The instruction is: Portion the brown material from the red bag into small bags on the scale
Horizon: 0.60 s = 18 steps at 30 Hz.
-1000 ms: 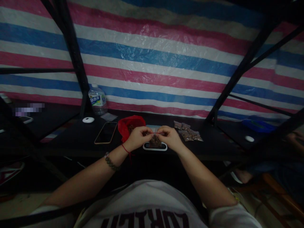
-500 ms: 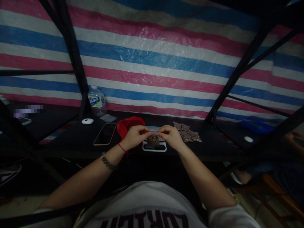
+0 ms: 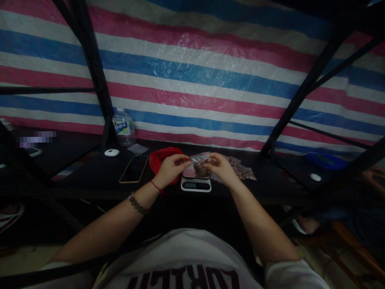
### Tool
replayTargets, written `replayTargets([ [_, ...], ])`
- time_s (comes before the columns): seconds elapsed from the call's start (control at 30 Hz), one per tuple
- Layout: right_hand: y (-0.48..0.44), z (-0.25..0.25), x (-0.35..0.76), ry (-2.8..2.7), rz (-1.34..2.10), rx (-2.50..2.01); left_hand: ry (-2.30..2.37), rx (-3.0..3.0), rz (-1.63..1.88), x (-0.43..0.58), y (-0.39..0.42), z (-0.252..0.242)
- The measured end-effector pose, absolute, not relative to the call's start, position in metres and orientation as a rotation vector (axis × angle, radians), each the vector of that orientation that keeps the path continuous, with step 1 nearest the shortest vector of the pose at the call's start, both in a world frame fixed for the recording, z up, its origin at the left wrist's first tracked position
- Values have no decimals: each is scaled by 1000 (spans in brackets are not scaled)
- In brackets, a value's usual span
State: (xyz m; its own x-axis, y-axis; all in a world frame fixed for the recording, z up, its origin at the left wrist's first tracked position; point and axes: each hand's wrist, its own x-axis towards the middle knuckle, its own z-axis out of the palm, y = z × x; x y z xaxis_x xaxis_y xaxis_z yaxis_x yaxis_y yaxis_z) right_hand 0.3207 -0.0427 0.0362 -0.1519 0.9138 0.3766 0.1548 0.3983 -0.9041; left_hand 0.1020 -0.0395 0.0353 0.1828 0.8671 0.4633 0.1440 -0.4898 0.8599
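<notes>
- Two hands of mine: left hand (image 3: 172, 167) and right hand (image 3: 221, 167), both pinching the same thing.
- One small clear bag (image 3: 201, 163) of brown bits, held between them.
- One digital scale (image 3: 196, 185) on the one desk (image 3: 96, 176).
- One red bag (image 3: 162, 155).
- One phone (image 3: 134, 169).
- One water bottle (image 3: 122, 127).
- Two white round discs: the near disc (image 3: 112, 152) by the bottle and the far disc (image 3: 315, 176) off to my right.
- One pile of filled packets (image 3: 242, 171); several, too overlapped to count exactly.
- Two bands on my left wrist: one red string (image 3: 155, 185) and one beaded bracelet (image 3: 136, 204).
</notes>
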Motion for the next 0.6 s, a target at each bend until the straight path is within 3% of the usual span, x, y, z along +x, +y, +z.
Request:
replayTargets([
  [0.17, -18, 51, 387, -1233, 611, -1082, 996, 1646, 1432, 90, -31, 42],
  [0.33, 11, 20, 458, -1094, 305, -1430, 1063, 1649, 1378, 85, -21, 35],
  [0.47, 19, -6, 487, -1289, 115, -2015, 1103, 1771, 1277, 80, -12, 29],
  [0.6, 20, -6, 482, -1459, -24, -2085, 1184, 1979, 1197, 67, -3, 28],
])
